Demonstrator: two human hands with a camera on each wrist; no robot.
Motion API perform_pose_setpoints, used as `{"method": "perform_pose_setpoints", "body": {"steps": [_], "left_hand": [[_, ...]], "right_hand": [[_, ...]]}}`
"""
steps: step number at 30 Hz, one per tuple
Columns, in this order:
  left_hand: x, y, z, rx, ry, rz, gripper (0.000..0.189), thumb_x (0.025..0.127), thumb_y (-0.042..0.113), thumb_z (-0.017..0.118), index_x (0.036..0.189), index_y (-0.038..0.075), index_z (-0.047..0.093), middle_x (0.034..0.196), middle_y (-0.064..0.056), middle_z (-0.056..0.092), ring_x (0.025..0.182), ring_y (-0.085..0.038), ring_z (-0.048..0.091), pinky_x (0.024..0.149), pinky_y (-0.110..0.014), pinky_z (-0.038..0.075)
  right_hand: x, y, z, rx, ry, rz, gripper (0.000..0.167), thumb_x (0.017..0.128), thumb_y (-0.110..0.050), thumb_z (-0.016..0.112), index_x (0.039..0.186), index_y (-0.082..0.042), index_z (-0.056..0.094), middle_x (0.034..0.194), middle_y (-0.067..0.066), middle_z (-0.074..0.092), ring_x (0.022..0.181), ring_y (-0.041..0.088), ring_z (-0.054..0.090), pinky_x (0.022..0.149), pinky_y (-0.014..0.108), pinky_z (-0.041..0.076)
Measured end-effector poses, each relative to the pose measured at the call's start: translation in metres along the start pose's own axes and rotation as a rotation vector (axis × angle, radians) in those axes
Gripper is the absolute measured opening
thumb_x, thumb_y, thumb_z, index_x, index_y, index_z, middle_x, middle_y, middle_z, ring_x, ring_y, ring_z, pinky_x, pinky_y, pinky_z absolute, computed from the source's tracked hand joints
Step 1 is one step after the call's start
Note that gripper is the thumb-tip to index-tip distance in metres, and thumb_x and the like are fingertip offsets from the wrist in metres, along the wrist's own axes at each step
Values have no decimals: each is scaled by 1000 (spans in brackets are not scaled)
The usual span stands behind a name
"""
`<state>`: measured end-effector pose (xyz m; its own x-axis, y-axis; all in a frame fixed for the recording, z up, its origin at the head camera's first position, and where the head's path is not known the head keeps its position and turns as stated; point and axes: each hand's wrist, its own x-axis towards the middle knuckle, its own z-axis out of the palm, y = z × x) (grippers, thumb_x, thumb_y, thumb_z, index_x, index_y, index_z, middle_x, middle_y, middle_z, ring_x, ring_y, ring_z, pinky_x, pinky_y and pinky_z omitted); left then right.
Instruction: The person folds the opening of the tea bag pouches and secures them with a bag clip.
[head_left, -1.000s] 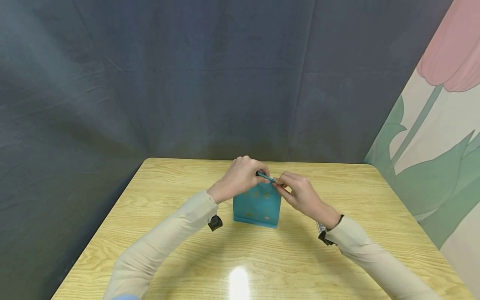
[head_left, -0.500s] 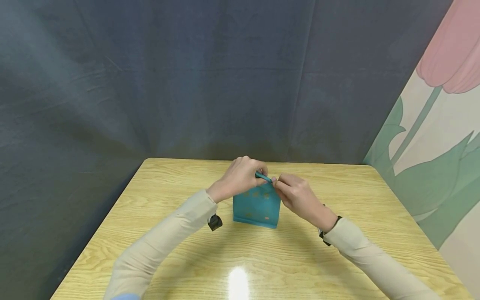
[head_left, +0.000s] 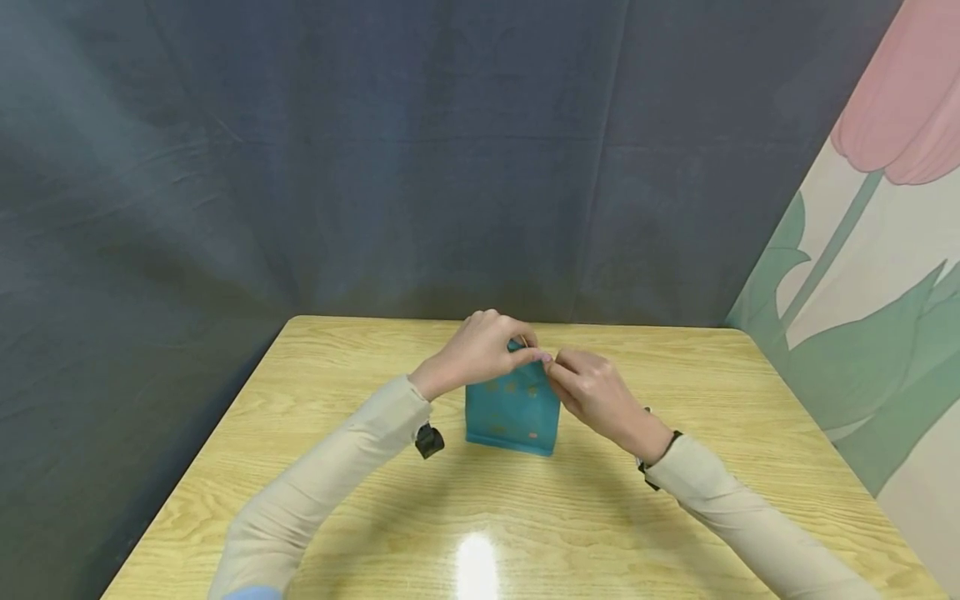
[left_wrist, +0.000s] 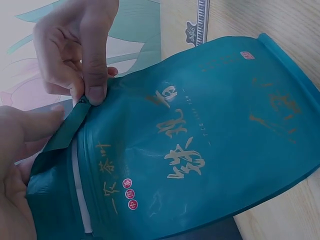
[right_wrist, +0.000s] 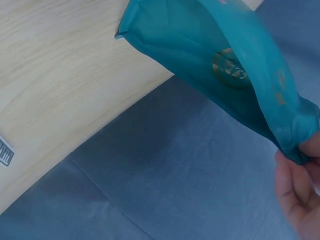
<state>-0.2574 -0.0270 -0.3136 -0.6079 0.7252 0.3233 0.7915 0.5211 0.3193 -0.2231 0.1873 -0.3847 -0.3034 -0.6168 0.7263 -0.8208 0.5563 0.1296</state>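
**Just below the centre of the frame, a pouch point(head_left: 513, 417) pinched along its top edge**

In the head view, a little right of the middle, the teal pouch is upright at the tabletop point(head_left: 750, 400); I cannot tell if its bottom touches the wood. The left-hand grip point(head_left: 476, 354) is pinching the top edge between thumb and fingers. The right-hand grip point(head_left: 596, 392) is pinching near the right end of this edge, so the two are close together.

At the left side of the left wrist view, the top strip point(left_wrist: 65, 132) of the pouch is bent away, and a narrow pale band point(left_wrist: 81, 190) shows beside it. Whether this is a tear or only a fold, I cannot tell. At the top of this view, a ruler-like piece point(left_wrist: 201, 25) lies apart from the pouch.

From here, in my judgement, the main danger is an uneven pull. If one grip pulls harder, the thin film could tear downward into the printed front point(left_wrist: 175, 145), or the strip could come off only in part. The film looks smooth, so a weak pinch may slip and the pouch may tilt. If it is open and filled, a strong squeeze could cause spilling.
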Motion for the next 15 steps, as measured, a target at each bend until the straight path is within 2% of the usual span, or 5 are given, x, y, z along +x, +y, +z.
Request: {"method": "perform_pose_setpoints", "body": {"steps": [3,6,7,10,15], "left_hand": [[-1,1,-2,11,-26,11,19,92,31,73,101,15,77,94,3,74,59,-5,60,53,-18,41],[-2,0,-3,27,-45,26,17,89,23,76,103,14,75,98,2,74,80,-7,68,69,-18,50],[-3,0,-2,28,-45,28,17,88,20,77,104,13,75,99,1,74,83,-9,68,72,-19,51],[-4,0,-1,35,-29,28,19,88,15,76,106,10,74,98,-2,73,82,-11,69,71,-19,52],[-5,-1,2,45,-1,47,16,87,12,77,102,9,73,96,-4,74,74,-10,68,65,-14,49]], "right_hand": [[1,0,-1,6,-4,15,25,104,-11,52,91,0,70,73,5,51,56,14,44,50,28,40],[1,1,0,37,4,36,4,93,1,67,89,0,69,72,5,51,55,13,43,49,27,39],[1,1,0,46,7,42,4,89,3,70,88,0,69,72,4,50,55,13,42,49,27,39],[1,1,2,52,20,41,9,83,7,73,87,0,68,71,4,49,55,12,41,48,26,38],[0,1,3,45,26,43,10,84,6,74,84,-1,67,71,4,48,55,13,40,50,27,37]]}}
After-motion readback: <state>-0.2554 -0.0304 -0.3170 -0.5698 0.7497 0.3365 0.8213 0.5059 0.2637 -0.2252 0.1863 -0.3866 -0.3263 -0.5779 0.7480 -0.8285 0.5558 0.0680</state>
